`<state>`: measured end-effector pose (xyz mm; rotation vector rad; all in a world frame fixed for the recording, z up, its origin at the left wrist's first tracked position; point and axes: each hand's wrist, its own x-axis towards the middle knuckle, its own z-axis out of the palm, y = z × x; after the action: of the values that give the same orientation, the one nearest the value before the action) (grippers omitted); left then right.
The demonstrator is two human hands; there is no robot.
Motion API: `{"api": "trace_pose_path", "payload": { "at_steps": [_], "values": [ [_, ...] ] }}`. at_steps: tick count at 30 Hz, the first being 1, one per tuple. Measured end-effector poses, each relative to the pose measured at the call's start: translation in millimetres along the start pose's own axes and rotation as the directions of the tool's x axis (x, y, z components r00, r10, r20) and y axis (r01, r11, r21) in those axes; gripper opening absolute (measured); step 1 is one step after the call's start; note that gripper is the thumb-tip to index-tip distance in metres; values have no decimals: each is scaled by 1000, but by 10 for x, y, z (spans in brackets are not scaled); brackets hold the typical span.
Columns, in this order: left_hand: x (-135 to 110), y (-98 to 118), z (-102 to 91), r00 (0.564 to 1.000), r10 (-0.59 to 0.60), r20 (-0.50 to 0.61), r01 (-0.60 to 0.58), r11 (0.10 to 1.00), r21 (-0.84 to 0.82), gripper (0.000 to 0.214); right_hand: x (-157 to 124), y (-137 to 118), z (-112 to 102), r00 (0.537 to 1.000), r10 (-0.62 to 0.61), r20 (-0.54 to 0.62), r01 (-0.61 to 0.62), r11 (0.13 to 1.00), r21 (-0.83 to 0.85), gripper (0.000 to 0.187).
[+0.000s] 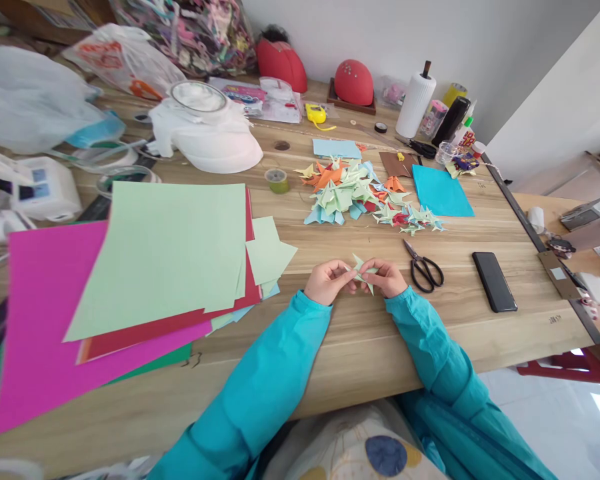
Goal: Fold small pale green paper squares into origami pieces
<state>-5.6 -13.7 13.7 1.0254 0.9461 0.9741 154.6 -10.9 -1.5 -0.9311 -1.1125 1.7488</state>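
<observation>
Between my two hands is a small pale green folded paper crane (359,262), its pointed tips sticking out above and below my fingers. My left hand (330,280) pinches it from the left with thumb and fingers. From the right, my right hand (384,277) grips it with closed fingertips; the crane's middle is partly hidden. Black-handled scissors (427,272) lie just right of my right hand. Beyond my hands is a heap of folded paper cranes (347,190) in green, orange, blue and red.
Large coloured paper sheets (165,253) are stacked at the left, with small green squares (267,253) beside them. A phone (494,281) lies at the right. Blue paper (441,191), a tape roll (277,180) and a yellow tape measure (315,115) lie farther back on the wooden table (340,347).
</observation>
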Motion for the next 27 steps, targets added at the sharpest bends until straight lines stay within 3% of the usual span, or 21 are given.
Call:
{"api": "trace_pose_path", "payload": {
  "at_steps": [13,27],
  "values": [
    [-15,-3,20,993,67,-98,-61,996,64,29,7,6,6,999,43,24,-43,999,-5,31],
    [-19,-9,43,989,80,-123,-73,995,60,28,4,-55,54,999,37,16,-36,999,-31,37]
  ]
}}
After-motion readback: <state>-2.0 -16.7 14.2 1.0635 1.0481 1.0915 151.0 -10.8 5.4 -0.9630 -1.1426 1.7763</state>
